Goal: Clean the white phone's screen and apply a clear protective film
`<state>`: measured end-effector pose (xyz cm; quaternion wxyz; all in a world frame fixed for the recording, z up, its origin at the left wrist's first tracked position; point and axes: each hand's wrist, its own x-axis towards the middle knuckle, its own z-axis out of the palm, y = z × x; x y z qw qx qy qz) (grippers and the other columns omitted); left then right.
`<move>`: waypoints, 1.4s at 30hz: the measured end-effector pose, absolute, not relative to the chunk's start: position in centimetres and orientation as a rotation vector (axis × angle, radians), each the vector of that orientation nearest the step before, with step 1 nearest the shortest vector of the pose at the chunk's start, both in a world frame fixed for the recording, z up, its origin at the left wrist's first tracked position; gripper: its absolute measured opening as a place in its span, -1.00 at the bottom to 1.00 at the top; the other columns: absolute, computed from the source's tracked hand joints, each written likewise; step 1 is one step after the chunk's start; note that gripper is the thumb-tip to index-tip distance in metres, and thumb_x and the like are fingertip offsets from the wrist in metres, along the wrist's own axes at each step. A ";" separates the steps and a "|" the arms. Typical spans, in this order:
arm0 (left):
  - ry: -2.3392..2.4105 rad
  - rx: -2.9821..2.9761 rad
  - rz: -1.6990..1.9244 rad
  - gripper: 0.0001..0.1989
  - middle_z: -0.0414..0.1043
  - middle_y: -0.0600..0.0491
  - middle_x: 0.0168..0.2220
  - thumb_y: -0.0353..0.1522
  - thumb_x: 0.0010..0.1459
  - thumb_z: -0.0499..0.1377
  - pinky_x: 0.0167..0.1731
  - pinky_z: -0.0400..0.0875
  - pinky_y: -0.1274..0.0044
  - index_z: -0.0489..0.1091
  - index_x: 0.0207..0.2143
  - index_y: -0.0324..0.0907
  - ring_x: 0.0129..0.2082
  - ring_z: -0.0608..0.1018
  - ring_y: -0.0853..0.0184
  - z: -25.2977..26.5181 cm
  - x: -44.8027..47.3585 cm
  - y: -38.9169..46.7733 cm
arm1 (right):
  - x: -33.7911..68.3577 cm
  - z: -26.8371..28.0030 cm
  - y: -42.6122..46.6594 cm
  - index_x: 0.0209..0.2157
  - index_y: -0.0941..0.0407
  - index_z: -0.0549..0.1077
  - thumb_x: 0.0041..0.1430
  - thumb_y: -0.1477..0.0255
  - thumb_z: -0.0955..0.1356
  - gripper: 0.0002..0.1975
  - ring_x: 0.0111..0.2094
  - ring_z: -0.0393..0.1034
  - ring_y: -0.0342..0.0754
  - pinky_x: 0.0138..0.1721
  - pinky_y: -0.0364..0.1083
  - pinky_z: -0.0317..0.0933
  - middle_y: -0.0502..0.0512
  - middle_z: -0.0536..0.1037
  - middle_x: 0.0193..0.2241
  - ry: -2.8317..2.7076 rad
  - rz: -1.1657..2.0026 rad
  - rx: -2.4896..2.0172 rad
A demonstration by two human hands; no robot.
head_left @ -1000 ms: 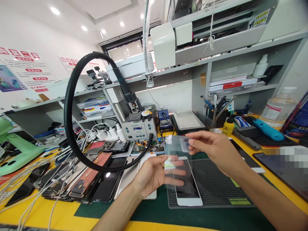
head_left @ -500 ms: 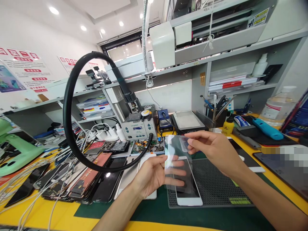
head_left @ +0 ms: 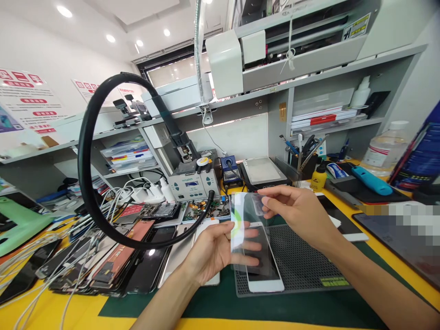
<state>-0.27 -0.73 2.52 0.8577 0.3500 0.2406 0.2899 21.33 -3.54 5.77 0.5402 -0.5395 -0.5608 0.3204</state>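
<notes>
A clear screen protector film (head_left: 239, 206) is held upright between my two hands, catching a pale glare on its left side. My left hand (head_left: 211, 252) grips its left edge with the thumb in front, and the fingers show through from behind. At the upper right corner, by a small clear tab, my right hand (head_left: 302, 213) pinches the film between thumb and fingers. Beyond and below it a white phone with a dark screen (head_left: 266, 285) lies on the black textured mat (head_left: 302, 252), partly seen through the film.
Stacked phones and screens (head_left: 120, 256) lie to the left among white cables. A hot air station (head_left: 192, 183) with a looping black hose (head_left: 84, 160) stands behind. To the right are a yellow bottle (head_left: 318, 178), a tool holder (head_left: 305, 162) and another white phone (head_left: 359, 237).
The view has shifted slightly, so most things sit a little further left. Both hands keep their hold on the film, whose glare now shows a greenish patch.
</notes>
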 end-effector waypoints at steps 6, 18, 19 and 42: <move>0.518 0.758 0.611 -0.67 0.54 -0.25 -0.07 -0.37 0.31 0.05 -0.07 0.45 0.03 0.45 0.01 -0.36 -0.13 0.61 -0.02 2.6 -0.2 -0.7 | 21.2 5.7 -3.5 -0.20 0.09 0.64 0.14 0.27 0.44 -0.76 -0.51 0.47 -0.02 -0.45 -0.07 0.34 0.04 0.63 -0.50 -1.339 0.686 -1.293; 0.531 0.751 0.598 -0.62 0.51 -0.28 -0.04 -0.37 0.33 0.00 -0.08 0.44 0.06 0.40 0.08 -0.39 -0.14 0.60 -0.03 2.9 -0.2 -0.9 | 21.2 5.6 -3.5 -0.19 0.08 0.63 0.15 0.30 0.43 -0.77 -0.51 0.41 -0.04 -0.48 -0.09 0.24 0.03 0.63 -0.45 -1.342 0.649 -1.339; 0.530 0.752 0.598 -0.62 0.51 -0.28 -0.04 -0.37 0.34 0.00 -0.09 0.45 0.06 0.40 0.08 -0.40 -0.14 0.60 -0.03 2.9 -0.2 -0.9 | 21.2 5.6 -3.5 -0.19 0.08 0.63 0.16 0.30 0.42 -0.77 -0.50 0.42 -0.04 -0.47 -0.08 0.25 0.03 0.64 -0.44 -1.346 0.646 -1.341; 0.501 0.841 0.642 -0.74 0.52 -0.26 -0.09 -0.48 0.24 0.10 -0.07 0.43 -0.02 0.49 -0.08 -0.39 -0.13 0.60 -0.05 2.8 -0.2 -1.2 | 21.0 5.4 -3.4 -0.19 0.08 0.63 0.15 0.24 0.38 -0.72 -0.49 0.40 -0.02 -0.47 -0.05 0.23 0.08 0.64 -0.36 -1.380 0.561 -1.406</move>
